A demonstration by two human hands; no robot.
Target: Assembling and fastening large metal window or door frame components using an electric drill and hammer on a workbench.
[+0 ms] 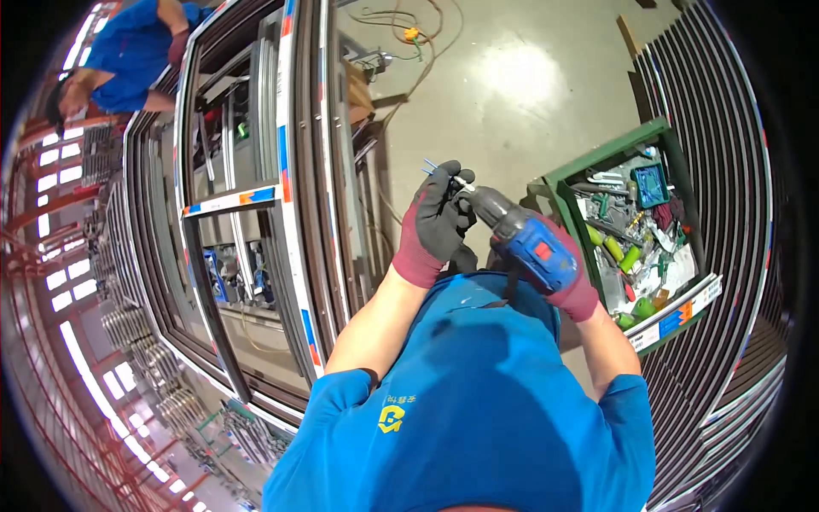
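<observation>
My right hand (577, 294), in a maroon and black glove, is wrapped round a blue and black cordless drill (539, 253). The drill lies in front of my body with its dark chuck toward my left hand (435, 224). That hand wears a matching glove, its fingers pinched together just off the drill's nose. Thin blue-ended pieces (429, 165) stick out past the fingertips; their exact kind is too small to tell. A small whitish piece (464, 183) shows between the fingers and the chuck. My glove hides the rest of what it holds.
On the left stands a large dark window-like frame (290, 154) with white edges and coloured tape. A green bin (610, 143) of tools and loose parts sits at right, beside stacked dark profiles (717, 94). Cables (426, 72) lie on the floor ahead. A co-worker (136, 51) stands far left.
</observation>
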